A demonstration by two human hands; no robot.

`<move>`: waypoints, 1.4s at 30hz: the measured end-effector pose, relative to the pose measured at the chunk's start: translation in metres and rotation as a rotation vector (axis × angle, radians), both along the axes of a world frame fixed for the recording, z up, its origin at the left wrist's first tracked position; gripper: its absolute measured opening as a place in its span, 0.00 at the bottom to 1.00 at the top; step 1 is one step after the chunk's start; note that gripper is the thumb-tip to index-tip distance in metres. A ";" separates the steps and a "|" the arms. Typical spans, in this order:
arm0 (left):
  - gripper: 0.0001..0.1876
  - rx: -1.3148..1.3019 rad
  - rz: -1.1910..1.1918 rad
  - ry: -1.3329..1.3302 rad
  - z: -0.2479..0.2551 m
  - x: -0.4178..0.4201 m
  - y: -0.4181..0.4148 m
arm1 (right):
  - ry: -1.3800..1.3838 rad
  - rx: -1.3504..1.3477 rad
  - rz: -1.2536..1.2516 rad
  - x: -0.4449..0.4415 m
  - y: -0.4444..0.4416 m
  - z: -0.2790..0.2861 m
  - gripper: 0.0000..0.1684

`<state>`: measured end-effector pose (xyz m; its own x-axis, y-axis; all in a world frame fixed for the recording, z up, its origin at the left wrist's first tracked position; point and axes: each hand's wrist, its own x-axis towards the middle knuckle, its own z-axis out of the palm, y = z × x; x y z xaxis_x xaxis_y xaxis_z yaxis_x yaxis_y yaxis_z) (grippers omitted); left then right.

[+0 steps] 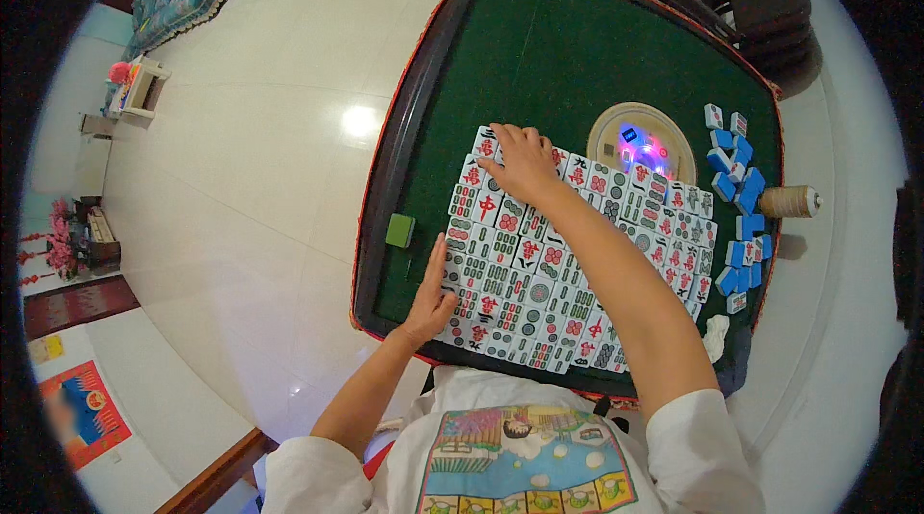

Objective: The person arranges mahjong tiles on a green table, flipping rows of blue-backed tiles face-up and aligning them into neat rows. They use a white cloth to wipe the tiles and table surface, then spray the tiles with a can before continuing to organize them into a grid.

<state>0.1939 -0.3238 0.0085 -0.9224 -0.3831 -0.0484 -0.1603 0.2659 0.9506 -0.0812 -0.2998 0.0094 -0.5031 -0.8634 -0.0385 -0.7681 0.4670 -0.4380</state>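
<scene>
Many white mahjong tiles (539, 292) lie face up in close rows on the green mahjong table (548, 37). My left hand (433, 301) is at the left edge of the block, its palm side and fingers along the outer tiles. Across the far-left part of the block reaches my right hand (521, 160), its fingertips on the tiles of the farthest row. Its forearm hides several tiles. A green block (400, 231) sits apart on the felt, left of the tiles. Several blue-backed tiles (745, 228) lie scattered at the right, a few of them face up.
A round centre panel (605, 146) with glowing lights lies just beyond the tiles. A spool of thread (790, 201) is at the right edge, and a crumpled white cloth or tissue (716, 338) at the near right corner. Dark stacked chairs (765, 1) stand behind the table.
</scene>
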 end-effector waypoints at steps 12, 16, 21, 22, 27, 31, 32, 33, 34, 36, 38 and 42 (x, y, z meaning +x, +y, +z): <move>0.29 -0.239 0.248 -0.006 -0.002 -0.029 -0.008 | 0.049 0.052 0.009 -0.002 0.009 0.003 0.39; 0.31 -0.173 0.092 0.078 -0.005 -0.109 -0.056 | 0.035 0.020 0.019 0.000 0.011 0.006 0.39; 0.33 -0.054 -0.033 0.037 -0.027 -0.133 -0.065 | -0.121 0.061 0.007 -0.003 0.008 0.012 0.40; 0.33 -0.046 -0.044 0.032 -0.028 -0.132 -0.063 | -0.096 0.030 -0.003 0.000 0.009 0.011 0.40; 0.35 -0.103 -0.027 0.009 -0.020 -0.145 -0.046 | 0.011 -0.237 -0.037 -0.014 0.045 -0.008 0.41; 0.33 -0.349 0.057 0.066 0.014 -0.154 -0.039 | -0.268 -0.317 -0.220 -0.083 0.127 0.035 0.32; 0.33 -0.429 -0.007 0.057 0.029 -0.169 -0.023 | 0.030 -0.252 -0.404 -0.102 0.160 0.035 0.24; 0.32 -0.552 -0.136 0.085 0.035 -0.193 -0.005 | 0.071 -0.296 -0.364 -0.136 0.204 0.026 0.20; 0.30 -0.538 -0.223 0.145 0.036 -0.219 0.013 | 0.109 -0.033 -0.298 -0.159 0.240 0.026 0.21; 0.29 -0.571 -0.279 0.264 0.026 -0.264 0.047 | 0.108 -0.128 -0.328 -0.169 0.289 0.018 0.22; 0.27 -0.624 -0.315 0.250 0.014 -0.305 0.077 | -0.052 -0.008 -0.267 -0.174 0.301 0.017 0.22; 0.26 -0.609 -0.433 0.133 0.000 -0.349 0.116 | -0.093 -0.004 -0.258 -0.168 0.314 0.011 0.24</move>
